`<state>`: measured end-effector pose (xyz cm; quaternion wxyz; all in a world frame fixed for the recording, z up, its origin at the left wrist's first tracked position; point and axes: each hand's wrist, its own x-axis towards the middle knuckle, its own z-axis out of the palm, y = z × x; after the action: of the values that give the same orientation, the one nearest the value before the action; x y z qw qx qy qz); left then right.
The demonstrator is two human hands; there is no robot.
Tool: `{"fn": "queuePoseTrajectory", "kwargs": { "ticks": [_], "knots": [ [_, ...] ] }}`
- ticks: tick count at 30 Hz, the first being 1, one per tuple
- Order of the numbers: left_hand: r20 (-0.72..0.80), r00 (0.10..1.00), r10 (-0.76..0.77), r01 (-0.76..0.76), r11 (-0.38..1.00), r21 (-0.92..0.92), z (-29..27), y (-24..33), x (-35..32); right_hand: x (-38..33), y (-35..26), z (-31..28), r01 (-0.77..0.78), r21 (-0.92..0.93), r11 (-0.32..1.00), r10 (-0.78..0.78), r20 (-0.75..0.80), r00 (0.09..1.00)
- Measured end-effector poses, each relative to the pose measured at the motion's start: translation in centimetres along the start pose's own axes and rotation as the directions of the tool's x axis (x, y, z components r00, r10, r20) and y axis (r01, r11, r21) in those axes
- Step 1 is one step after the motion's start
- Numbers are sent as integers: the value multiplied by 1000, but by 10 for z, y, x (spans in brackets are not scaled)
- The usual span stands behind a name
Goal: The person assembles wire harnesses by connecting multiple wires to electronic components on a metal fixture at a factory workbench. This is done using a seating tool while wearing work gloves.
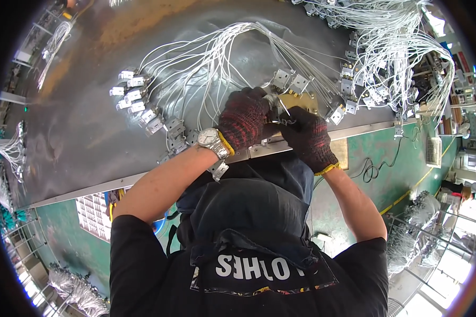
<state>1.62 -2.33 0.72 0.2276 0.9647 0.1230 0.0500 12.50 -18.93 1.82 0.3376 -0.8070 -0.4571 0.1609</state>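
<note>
Both my hands wear dark knitted gloves with red flecks and yellow cuffs. My left hand [243,119] is closed at the table's front edge, its fingertips around a small silvery metal part [271,100], mostly hidden. Close beside it, my right hand [307,134] pinches a thin white piece [284,108] that looks like a wire end. Just beyond the fingers lies a yellowish block [296,101] with small brass-coloured parts, next to metal connector pieces [300,84]. A bundle of white wires [227,39] arches over the table, with several metal connectors [135,95] on its left ends.
The grey metal table [84,132] has a raised front edge strip. A large heap of white wires with metal ends [402,58] covers its right side. Another wire bundle [55,45] lies far left. Below, the green floor [375,174] carries a black cable [373,171].
</note>
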Motion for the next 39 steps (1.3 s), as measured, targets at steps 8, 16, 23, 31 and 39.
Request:
{"fn": "queuePoseTrajectory", "kwargs": {
  "ticks": [8, 16, 23, 31, 39],
  "knots": [
    [-208, 955, 212, -216, 976, 3, 18, -2, 11, -5, -13, -14, -83, 53, 995, 78, 84, 993],
    [-65, 983, 174, -176, 984, -27, 24, -10, 13, -25, -6, -50, -109, 99, 989, 90, 181, 979],
    [-98, 979, 182, -186, 982, -38, 27, -8, 14, -24, -31, -48, 72, -115, 991, -61, 93, 994],
    [-191, 966, 177, -185, 983, -25, 20, -2, 12, -28, -43, -44, 93, -328, 940, -60, 109, 992],
    [-25, 999, 40, -39, 998, 48, 20, -1, 21, -17, -43, -30, 116, -352, 929, -113, 31, 993]
  ]
}}
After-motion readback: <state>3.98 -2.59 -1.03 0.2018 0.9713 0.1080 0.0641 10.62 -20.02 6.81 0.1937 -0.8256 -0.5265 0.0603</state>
